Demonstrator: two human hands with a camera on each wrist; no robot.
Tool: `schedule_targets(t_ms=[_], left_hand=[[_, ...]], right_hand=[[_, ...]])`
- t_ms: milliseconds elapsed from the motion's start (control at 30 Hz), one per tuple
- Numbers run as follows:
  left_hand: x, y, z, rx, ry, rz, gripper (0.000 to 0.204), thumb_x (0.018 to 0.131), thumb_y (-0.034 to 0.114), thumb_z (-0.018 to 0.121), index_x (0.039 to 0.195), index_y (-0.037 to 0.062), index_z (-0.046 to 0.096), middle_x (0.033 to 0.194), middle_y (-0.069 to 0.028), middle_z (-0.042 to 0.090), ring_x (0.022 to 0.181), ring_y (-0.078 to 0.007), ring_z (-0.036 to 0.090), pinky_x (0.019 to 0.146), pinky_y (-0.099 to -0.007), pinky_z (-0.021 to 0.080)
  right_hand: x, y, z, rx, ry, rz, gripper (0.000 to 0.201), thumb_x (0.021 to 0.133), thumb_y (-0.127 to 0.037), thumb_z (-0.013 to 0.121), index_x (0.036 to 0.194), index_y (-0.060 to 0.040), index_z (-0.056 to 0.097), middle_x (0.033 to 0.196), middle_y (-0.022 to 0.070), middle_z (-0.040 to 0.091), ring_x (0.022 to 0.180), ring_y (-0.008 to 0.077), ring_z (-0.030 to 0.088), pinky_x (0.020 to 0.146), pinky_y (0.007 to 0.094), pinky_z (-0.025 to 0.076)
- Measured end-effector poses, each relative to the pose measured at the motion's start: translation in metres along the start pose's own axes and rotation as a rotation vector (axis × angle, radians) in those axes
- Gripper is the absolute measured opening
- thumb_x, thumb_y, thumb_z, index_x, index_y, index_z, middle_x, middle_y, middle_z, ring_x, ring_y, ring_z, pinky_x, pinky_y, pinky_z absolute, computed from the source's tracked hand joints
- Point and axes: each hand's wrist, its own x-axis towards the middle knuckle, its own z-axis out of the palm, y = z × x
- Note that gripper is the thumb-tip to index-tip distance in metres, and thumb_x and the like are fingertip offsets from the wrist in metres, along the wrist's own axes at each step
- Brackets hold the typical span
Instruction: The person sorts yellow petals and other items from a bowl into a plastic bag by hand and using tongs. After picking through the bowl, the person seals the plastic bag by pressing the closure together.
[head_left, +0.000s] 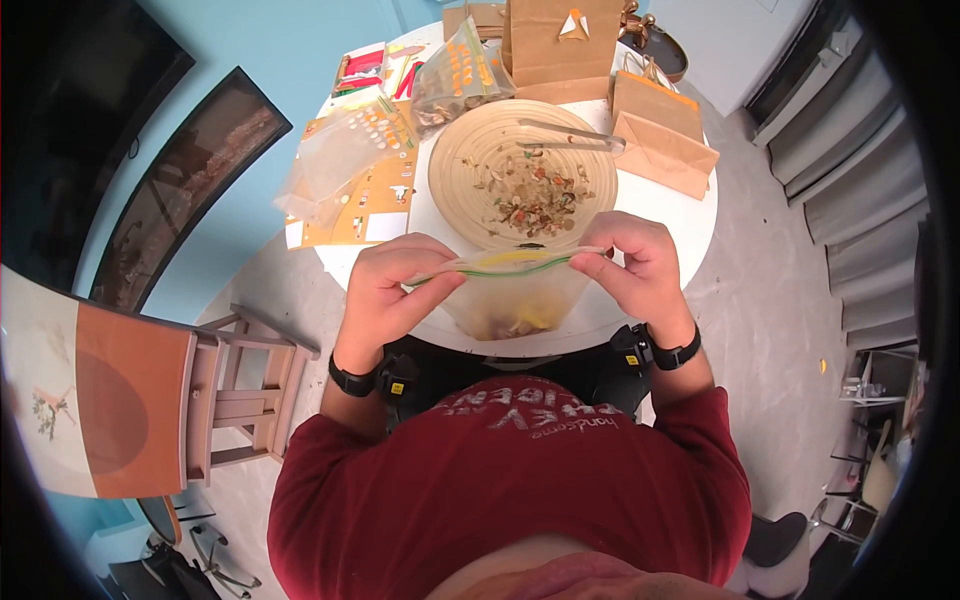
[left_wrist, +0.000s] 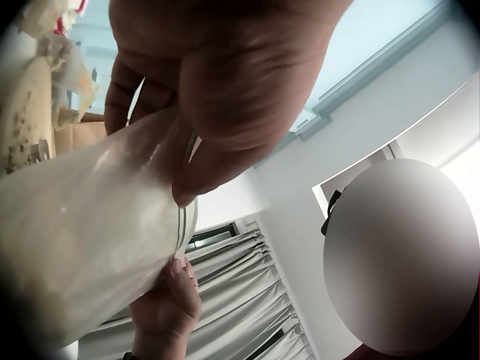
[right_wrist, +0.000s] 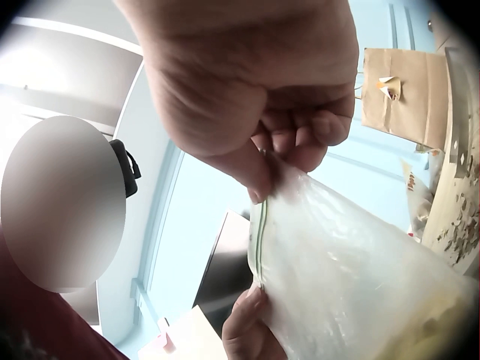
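Observation:
A clear zip bag [head_left: 515,300] with a green seal strip hangs upright at the table's front edge, yellowish and brown contents at its bottom. The left hand [head_left: 400,285] pinches one end of its top edge between thumb and fingers. At the opposite end, the right hand [head_left: 635,265] grips the same edge with its thumb on the near side. Seen from the left wrist, the zip bag [left_wrist: 97,217] stretches between both hands. In the right wrist view the seal runs from the right thumb [right_wrist: 255,184] down to the left hand [right_wrist: 251,326].
Just beyond the bag lies a round woven tray [head_left: 455,150] with dried mixed pieces and metal tongs [head_left: 570,140] on it. Behind it stand a filled zip bag [head_left: 460,85] and paper bags [head_left: 560,50]. Another clear bag [head_left: 335,160] lies at left on orange printed sheets [head_left: 375,205].

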Motion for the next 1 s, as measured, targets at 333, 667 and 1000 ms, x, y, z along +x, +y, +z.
schedule_targets(t_ms=[333,667,1000], left_hand=[[0.005,0.010,0.009,0.101,-0.049,0.000,0.011,0.081,0.001,0.084,0.089,0.0019,0.077,0.090,-0.0093,0.077,0.082,-0.0251,0.073,0.072,-0.0337,0.056],[0.023,0.057,0.016,0.590,-0.219,0.072,0.015,0.084,0.009,0.079,0.094,0.0025,0.070,0.084,-0.0134,0.070,0.079,-0.0366,0.067,0.071,-0.0436,0.052],[0.031,0.060,0.032,0.569,-0.272,0.112,0.011,0.087,0.007,0.073,0.091,0.0023,0.063,0.083,-0.0150,0.065,0.082,-0.0390,0.064,0.070,-0.0477,0.050]], right_hand=[[0.007,-0.007,0.004,0.010,-0.135,-0.140,0.014,0.078,-0.003,0.085,0.081,-0.0037,0.072,0.075,0.0084,0.068,0.070,0.0267,0.065,0.062,0.0373,0.049],[0.016,-0.032,0.012,-0.152,-0.197,-0.226,0.014,0.077,-0.001,0.083,0.087,-0.0033,0.072,0.078,0.0094,0.068,0.074,0.0303,0.065,0.065,0.0389,0.050],[0.019,-0.034,0.019,-0.245,-0.211,-0.344,0.013,0.081,-0.005,0.078,0.088,-0.0034,0.067,0.080,0.0115,0.065,0.077,0.0340,0.064,0.066,0.0432,0.050]])
